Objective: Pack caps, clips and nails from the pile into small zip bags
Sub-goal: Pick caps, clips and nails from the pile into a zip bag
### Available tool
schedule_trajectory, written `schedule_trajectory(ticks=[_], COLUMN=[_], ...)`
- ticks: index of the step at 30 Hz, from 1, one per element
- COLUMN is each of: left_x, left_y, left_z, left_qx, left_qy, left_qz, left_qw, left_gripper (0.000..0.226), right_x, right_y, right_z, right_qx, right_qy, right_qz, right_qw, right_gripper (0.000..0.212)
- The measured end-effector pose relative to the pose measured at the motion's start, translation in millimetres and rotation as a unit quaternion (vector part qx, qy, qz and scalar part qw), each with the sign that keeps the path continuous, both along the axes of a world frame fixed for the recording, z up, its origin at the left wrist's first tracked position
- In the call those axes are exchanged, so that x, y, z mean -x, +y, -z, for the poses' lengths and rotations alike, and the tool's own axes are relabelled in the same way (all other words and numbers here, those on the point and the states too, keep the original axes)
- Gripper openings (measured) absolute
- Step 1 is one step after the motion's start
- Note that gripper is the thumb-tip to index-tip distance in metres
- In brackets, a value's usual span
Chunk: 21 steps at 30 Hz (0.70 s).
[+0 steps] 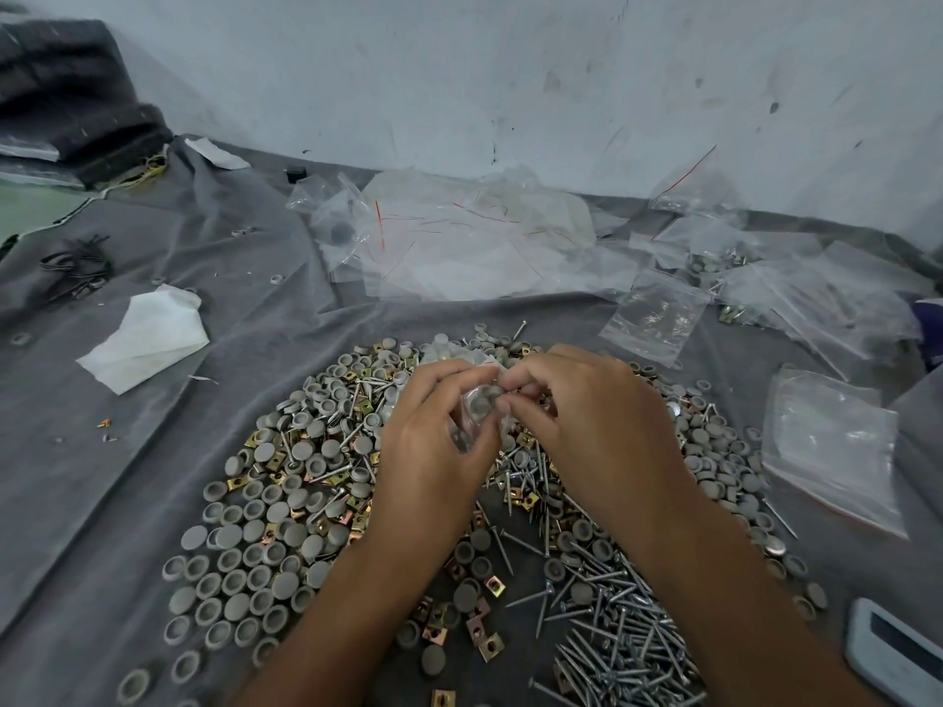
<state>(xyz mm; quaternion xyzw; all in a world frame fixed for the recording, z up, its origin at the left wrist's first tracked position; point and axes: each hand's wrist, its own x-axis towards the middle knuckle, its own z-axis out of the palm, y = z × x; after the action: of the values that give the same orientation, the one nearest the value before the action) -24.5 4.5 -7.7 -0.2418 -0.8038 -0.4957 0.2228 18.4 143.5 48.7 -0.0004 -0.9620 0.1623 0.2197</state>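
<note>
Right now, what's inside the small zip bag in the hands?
Through the small zip bag, pinched by the left hand and right hand, one grey cap shows. Fingers cover the rest, so clips or nails inside can't be confirmed.

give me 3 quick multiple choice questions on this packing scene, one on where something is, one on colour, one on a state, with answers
1. Where do most loose nails lie?
A. near right of the pile
B. on the white cloth
C. against the wall

2. What colour are the caps?
A. red
B. grey
C. blue

3. What are the hands doing?
A. resting flat
B. both holding a small zip bag
C. lifting the white cloth

Answers:
1 A, nails heap beside the right forearm.
2 B, the round caps are grey.
3 B, left hand and right hand pinch a small zip bag with a cap inside.
</note>
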Motion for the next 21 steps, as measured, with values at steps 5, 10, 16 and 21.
schedule_trajectory(ticks=[5, 10, 16, 21], left_x=[0, -5, -1, -1], left_y=[-1, -4, -8, -6], left_z=[3, 2, 4, 6], left_qx=[0.007, 0.009, 0.031, 0.036], left_qy=[-0.02, -0.034, -0.059, -0.04], left_qz=[0.005, 0.008, -0.001, -0.008], left_qw=[1.0, 0.999, 0.998, 0.999], left_gripper=[0.037, 0.038, 0.043, 0.043], right_x=[-1, -3, -4, 1], right_y=[0, -4, 13, 50], right_z=[5, 1, 1, 31], right_qx=[0.015, 0.005, 0.058, 0.039], right_qy=[0.007, -0.012, 0.008, -0.132], right_qz=[0.015, 0.008, 0.02, 0.089], right_qw=[1.0, 1.0, 0.998, 0.987], right_gripper=[0.01, 0.01, 0.008, 0.017])
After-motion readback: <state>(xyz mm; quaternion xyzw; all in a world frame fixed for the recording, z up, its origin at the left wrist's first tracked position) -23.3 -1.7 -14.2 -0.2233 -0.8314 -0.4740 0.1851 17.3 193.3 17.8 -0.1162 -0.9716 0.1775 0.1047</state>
